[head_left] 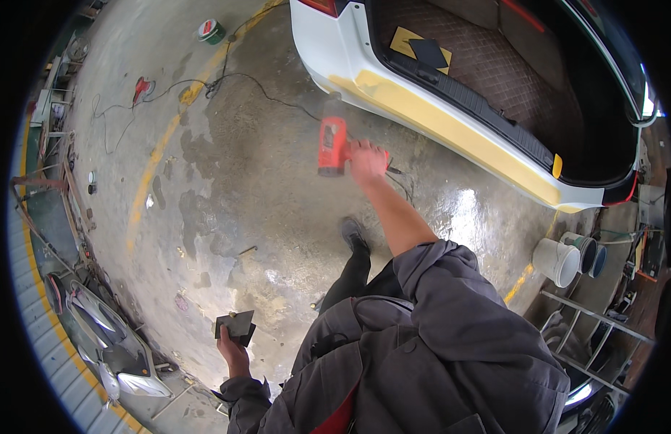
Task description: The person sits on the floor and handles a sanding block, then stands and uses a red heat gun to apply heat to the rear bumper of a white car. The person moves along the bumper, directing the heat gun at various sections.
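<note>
My right hand (368,160) is wrapped round the handle of a red heat gun (331,147), held out in front of me with its dark nozzle by the car's bumper. A power cord trails from it. Yellowish filler coats much of the white car's rear bumper (458,148). Low on the left, my left hand (234,353) grips dark flat spreaders (236,325), with a small dab of something yellowish on the upper one. Its fingers are partly hidden beneath them.
The car's boot is open, with a yellow sheet and a dark sheet (429,53) on its quilted mat. A green tub (211,31), a red sander (142,90) and cords lie on the concrete floor. Buckets (556,262) and a metal ladder (596,333) stand at right.
</note>
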The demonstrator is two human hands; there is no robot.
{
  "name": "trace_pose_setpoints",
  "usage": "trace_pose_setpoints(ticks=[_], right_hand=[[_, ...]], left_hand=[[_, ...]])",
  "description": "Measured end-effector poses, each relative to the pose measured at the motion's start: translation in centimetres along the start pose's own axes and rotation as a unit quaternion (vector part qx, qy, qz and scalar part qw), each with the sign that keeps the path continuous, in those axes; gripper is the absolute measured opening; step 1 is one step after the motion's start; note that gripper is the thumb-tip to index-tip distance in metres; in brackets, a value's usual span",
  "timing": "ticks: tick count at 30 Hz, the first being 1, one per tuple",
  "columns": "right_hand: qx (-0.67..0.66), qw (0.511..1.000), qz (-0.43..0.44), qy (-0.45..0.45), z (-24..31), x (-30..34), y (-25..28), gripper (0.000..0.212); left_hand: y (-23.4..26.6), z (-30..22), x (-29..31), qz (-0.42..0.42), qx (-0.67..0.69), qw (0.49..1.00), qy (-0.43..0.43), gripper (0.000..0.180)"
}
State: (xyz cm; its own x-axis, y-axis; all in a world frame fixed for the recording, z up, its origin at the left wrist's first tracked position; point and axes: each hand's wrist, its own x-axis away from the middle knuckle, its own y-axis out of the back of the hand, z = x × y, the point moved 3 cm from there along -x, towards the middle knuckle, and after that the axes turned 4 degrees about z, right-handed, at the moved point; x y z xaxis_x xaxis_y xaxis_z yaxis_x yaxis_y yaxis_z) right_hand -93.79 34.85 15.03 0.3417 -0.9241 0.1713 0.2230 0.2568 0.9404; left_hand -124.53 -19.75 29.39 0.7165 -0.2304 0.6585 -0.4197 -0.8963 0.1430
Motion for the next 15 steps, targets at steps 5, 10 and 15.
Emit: trace_pose_setpoints(ticks=[5,10,15], right_hand=[[0.002,0.999,-0.026,0.021,0.5,-0.9,0.5,0.027],[0.009,1.0,-0.011,0.018,1.3,-1.3,1.1,0.028],[0.021,1.0,-0.017,0.011,0.1,-0.7,1.5,0.029]], left_hand=[[-0.3,0.1,0.0,-0.004,0.009,1.0,0.008,0.038],[0.1,0.4,-0.1,0.002,-0.006,1.0,-0.013,0.037],[-1.4,0.2,0.0,0.012,0.011,1.0,-0.006,0.036]])
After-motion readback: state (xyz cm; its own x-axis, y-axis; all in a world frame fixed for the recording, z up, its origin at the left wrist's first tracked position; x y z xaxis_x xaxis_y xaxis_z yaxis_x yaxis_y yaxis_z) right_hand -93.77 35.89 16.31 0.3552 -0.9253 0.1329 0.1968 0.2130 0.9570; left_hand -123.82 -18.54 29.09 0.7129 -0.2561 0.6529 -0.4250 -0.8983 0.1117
